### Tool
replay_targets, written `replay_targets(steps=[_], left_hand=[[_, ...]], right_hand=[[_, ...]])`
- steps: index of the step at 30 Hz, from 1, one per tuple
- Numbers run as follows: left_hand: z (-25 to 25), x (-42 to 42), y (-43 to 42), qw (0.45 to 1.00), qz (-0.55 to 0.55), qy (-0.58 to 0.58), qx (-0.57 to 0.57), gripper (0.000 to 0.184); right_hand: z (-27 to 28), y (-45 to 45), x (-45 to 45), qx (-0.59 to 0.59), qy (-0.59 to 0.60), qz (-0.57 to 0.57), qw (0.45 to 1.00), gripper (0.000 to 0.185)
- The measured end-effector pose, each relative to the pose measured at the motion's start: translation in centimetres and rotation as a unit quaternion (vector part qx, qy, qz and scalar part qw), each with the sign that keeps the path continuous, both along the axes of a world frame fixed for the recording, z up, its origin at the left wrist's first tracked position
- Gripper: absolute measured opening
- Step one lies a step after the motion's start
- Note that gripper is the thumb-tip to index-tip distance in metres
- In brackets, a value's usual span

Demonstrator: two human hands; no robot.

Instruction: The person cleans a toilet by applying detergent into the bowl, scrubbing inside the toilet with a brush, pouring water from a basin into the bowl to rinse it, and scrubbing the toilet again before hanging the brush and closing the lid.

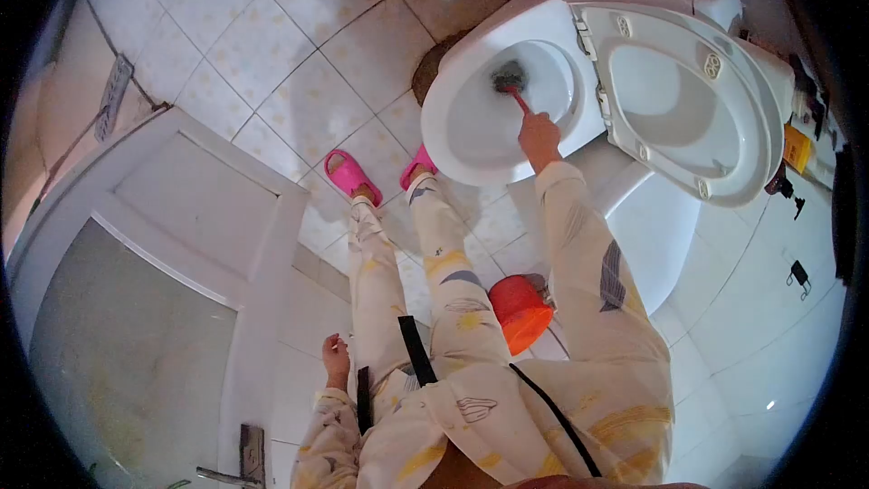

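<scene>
My right hand (540,138) is wrapped round the red handle of a toilet brush (519,101). The brush's dark, bushy head is down inside the white toilet bowl (453,131), near the middle of the basin. Raised and leaning back to the right of the bowl are the toilet seat and lid (747,118). My left hand (336,358) hangs beside my left leg, away from the toilet, with its fingers loosely curled and apart and nothing in them.
A red bucket (520,312) stands on the floor right of my legs. Pink slippers (351,176) are on my feet. At the left is a white door (204,208) with a glass panel. A yellow item (797,148) sits beyond the lid.
</scene>
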State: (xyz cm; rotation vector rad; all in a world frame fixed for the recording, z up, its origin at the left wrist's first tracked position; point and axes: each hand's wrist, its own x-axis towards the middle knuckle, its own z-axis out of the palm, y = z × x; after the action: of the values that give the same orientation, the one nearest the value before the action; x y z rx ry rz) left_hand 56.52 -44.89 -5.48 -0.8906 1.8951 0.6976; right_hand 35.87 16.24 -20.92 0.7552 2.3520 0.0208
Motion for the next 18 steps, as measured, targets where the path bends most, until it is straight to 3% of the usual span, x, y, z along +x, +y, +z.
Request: replay_targets(steps=[2, 5, 12, 15, 18], left_hand=[[-0.2, -0.3, 0.3, 0.999, 0.045, 0.000, -0.010, 0.021], [1.2, -1.6, 1.8, 0.999, 0.036, 0.009, 0.007, 0.021], [0.7, -1.5, 1.3, 0.997, 0.076, 0.002, 0.015, 0.022], [0.7, -2.4, 1.4, 0.997, 0.073, 0.008, 0.025, 0.022], [0.3, -3.0, 1.1, 0.998, 0.058, 0.004, 0.026, 0.022]], right_hand=[[-1.1, 1.1, -1.7, 0.026, -0.049, 0.144, 0.988, 0.019], [-4.0, 2.1, 0.1, 0.006, -0.078, 0.205, 0.976, 0.021], [7.4, -1.8, 3.5, -0.122, -0.164, 0.149, 0.967, 0.023], [14.6, -2.9, 3.2, -0.083, -0.158, 0.195, 0.964, 0.019], [10.9, 2.8, 3.6, 0.003, -0.118, 0.211, 0.970, 0.016]])
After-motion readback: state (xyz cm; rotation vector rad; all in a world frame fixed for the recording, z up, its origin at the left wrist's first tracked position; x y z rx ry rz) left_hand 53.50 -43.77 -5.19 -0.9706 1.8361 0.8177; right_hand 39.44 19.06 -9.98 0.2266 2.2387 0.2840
